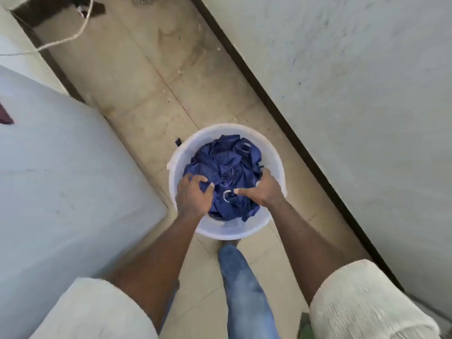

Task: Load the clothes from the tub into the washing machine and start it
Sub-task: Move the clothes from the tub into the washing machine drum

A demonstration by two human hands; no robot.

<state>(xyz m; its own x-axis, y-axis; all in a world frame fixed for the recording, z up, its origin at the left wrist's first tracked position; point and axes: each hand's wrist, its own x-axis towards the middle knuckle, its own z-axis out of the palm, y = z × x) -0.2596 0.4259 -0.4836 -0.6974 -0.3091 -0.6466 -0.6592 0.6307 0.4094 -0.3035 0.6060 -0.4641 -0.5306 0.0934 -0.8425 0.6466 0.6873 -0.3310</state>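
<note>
A white round tub (274, 152) stands on the tiled floor in the middle of the view. It is filled with crumpled dark blue clothes (222, 162) that carry small metal rings. Both my hands are down in the tub. My left hand (193, 194) grips a fold of the blue cloth at the tub's near left side. My right hand (264, 189) is closed on the cloth at the near right side, with the thumb pointing left. A large white body, probably the washing machine (61, 182), fills the left side; its lid and controls are out of sight.
A white wall (354, 94) with a dark skirting runs along the right. The beige tiled floor (151, 77) forms a narrow passage ahead. A white rope (73, 36) hangs at the top left. My jeans leg (242, 285) is just behind the tub.
</note>
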